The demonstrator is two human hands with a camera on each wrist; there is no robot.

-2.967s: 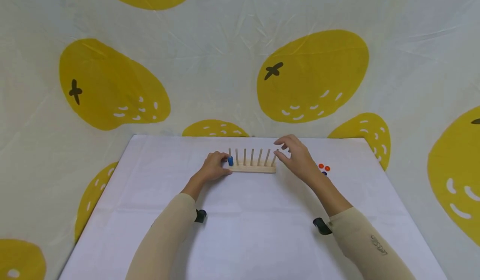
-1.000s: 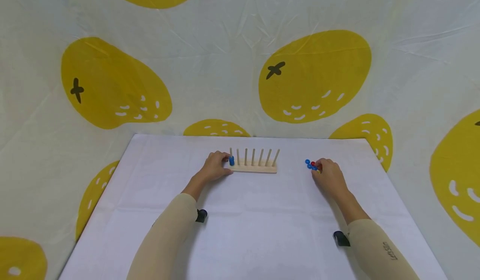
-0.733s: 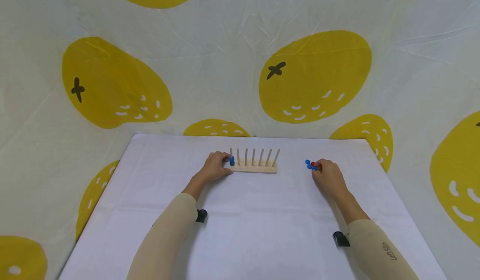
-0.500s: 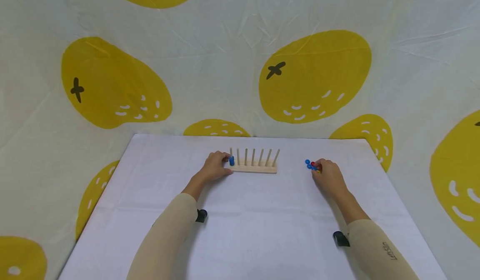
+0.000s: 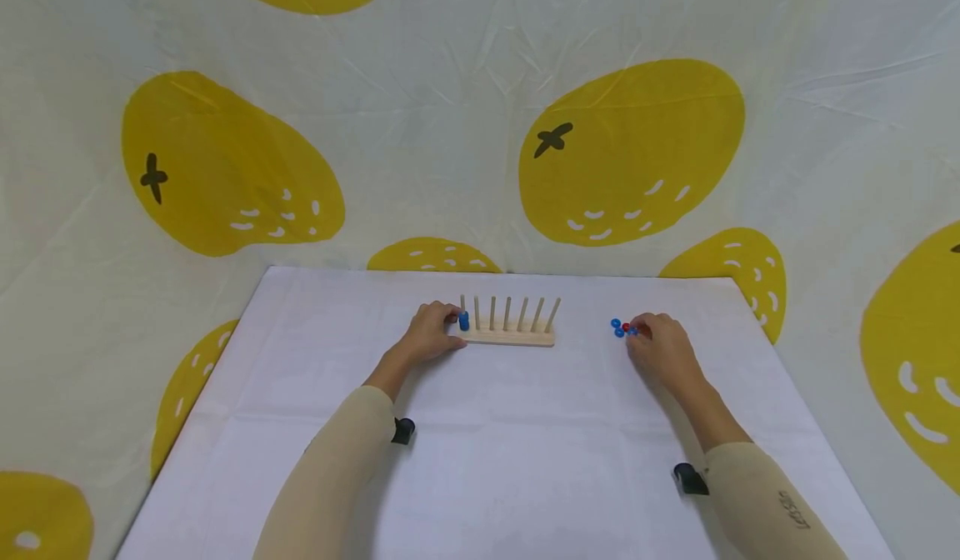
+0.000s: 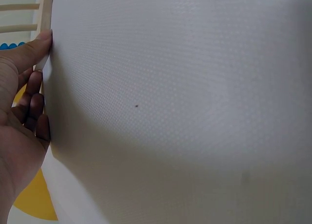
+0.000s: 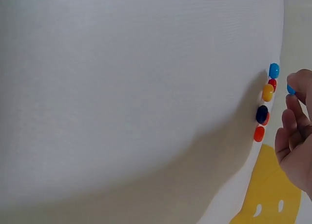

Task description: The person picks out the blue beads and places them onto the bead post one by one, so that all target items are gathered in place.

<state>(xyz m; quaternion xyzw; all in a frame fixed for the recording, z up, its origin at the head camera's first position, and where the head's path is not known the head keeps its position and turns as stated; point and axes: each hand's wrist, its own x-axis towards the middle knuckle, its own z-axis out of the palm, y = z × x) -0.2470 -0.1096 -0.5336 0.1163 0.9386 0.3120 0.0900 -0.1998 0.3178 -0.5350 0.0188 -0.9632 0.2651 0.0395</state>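
Note:
A wooden peg rack stands near the far side of the table, with a row of upright pegs. Blue beads sit stacked on its leftmost peg. My left hand grips the rack's left end, thumb at the front edge and fingers behind. To the right of the rack, my right hand pinches a blue bead between thumb and fingertip, raised a little over the table. Around it lie loose beads: blue ones, a red bead, and in the right wrist view a yellow bead.
A dark blue bead and an orange-red bead lie closer to the palm in the right wrist view. White cloth covers the table. Behind its far edge hangs a pale curtain with yellow fruit prints.
My right hand has gone from the rightmost peg over to the loose beads. In the last half second it has lifted slightly with a blue bead. The left hand stays on the rack.

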